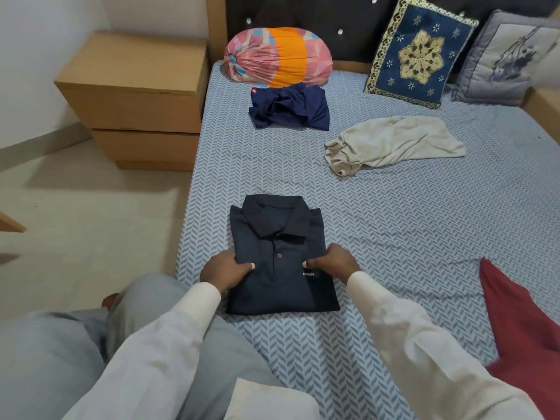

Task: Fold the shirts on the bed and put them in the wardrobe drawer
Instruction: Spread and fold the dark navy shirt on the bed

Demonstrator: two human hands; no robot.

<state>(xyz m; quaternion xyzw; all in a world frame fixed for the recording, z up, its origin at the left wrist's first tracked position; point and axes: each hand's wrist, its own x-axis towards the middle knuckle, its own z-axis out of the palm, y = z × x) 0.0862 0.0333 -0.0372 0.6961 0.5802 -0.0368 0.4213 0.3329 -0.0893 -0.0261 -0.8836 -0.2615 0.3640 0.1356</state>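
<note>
A dark navy polo shirt (280,256) lies folded into a neat rectangle, collar up, near the front of the bed (409,225). My left hand (225,269) grips its left edge, thumb on top. My right hand (331,262) grips its right edge the same way. Further back a crumpled dark blue shirt (289,107) lies unfolded. To its right a cream shirt (391,144) lies loosely bunched. A red garment (521,325) lies at the bed's right front edge.
A round pink and orange bolster (277,57) and two cushions (419,53) lean on the dark headboard. A wooden two-drawer bedside cabinet (136,98) stands left of the bed. Beige floor (91,225) runs along the left side. My grey-trousered knees are at the lower left.
</note>
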